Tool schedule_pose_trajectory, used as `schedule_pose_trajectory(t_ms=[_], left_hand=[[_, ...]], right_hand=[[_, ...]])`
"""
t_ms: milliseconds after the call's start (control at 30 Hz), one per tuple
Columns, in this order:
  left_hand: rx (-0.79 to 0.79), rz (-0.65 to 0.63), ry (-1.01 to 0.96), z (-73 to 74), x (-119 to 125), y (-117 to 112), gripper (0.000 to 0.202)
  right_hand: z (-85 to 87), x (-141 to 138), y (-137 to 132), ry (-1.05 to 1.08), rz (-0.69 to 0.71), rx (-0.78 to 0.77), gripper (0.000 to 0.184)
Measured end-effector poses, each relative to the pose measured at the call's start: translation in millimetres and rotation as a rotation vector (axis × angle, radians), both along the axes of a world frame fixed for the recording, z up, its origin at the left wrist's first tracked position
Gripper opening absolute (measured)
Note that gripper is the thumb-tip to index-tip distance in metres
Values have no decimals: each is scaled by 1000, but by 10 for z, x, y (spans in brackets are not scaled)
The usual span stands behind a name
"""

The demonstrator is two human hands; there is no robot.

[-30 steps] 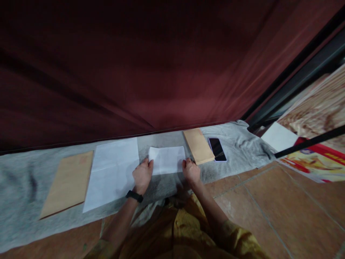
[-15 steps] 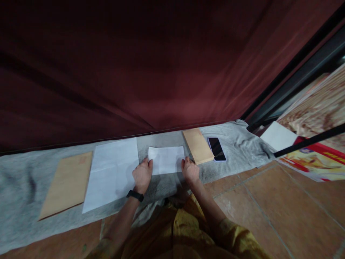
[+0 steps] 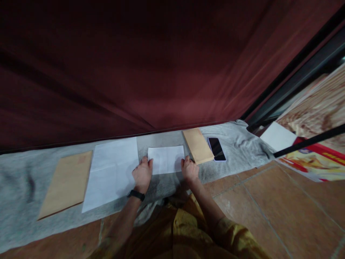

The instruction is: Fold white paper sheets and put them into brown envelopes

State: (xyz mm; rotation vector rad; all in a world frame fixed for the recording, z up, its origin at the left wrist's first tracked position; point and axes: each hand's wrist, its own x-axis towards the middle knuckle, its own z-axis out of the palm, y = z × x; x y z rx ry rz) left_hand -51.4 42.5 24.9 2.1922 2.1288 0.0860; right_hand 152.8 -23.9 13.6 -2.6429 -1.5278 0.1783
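Small white paper (image 3: 165, 160): my left hand (image 3: 142, 175) pinches its nine o'clock edge, right hand (image 3: 190, 170) its three; brown envelope (image 3: 198, 145) lies at two.

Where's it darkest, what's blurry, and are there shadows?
Head view: darkest toward the top, where the red cloth fades nearly to black; head view: lettering on the printed packet is too blurry to read; head view: a soft shadow falls by the right hand on the small white paper.

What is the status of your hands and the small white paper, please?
Left hand holding left end, right hand holding right end. Small white paper spread over grey cloth. Brown envelope close by right hand, phone beyond it.
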Motion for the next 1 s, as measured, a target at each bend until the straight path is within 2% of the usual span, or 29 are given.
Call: schedule_pose_trajectory(t_ms=[133,233,333,400,500,667,733,833,900,1000], left_hand=[[166,-67,-12,-21,7,-40,42],[298,-289,-93,-81,89,-136,43],[301,-522,-181,-204,219,-237,47],[266,-547,-179,-297,288,-275,49],[220,-518,-138,-400,328,-288,51],[209,-525,-95,-428,317,-289,53],[211,-528,-90,-423,314,-295,54],[194,-541,-88,-434,299,-292,57],[161,-560,-75,-454,281,-283,60],[126,-584,-47,-488,258,-273,62]], right_hand=[[-29,6,1,-13,5,-5,35],[-39,5,-9,-20,4,4,35],[-39,1,-17,-21,8,19,36],[-33,-1,-17,-14,13,21,37],[2,-2,-26,-1,18,10,35],[144,-45,-131,5,3,5,30],[194,-105,-164,27,68,68,32],[181,-246,-125,110,311,226,37],[100,-342,-45,163,456,300,41],[-86,-418,81,167,559,329,48]])
